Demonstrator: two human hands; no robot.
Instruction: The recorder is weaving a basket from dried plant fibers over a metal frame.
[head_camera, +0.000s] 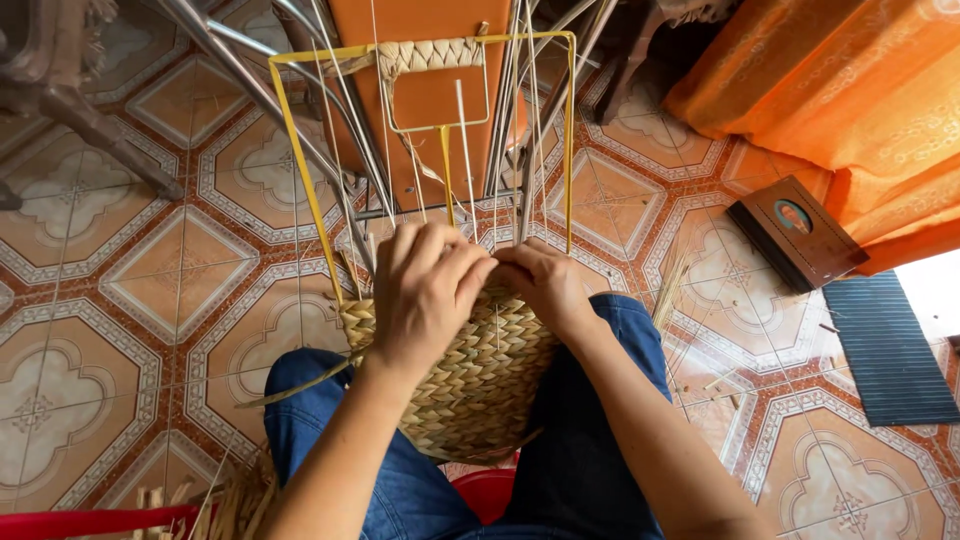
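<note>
A person seated over a patterned tile floor (150, 290) worked a half-woven straw basket (480, 380) resting on the lap, between denim-clad knees. The left hand (425, 295) lay curled over the basket's upper edge, fingers bent down onto the weave; the right hand (545, 280), just beside it, pinched a strand at the rim. Above the basket rose its yellow wire frame (300, 180), a plaited band across its top. Weaving appeared midway; the following row would likely demand a tight pull. Nothing showed inside the basket.
</note>
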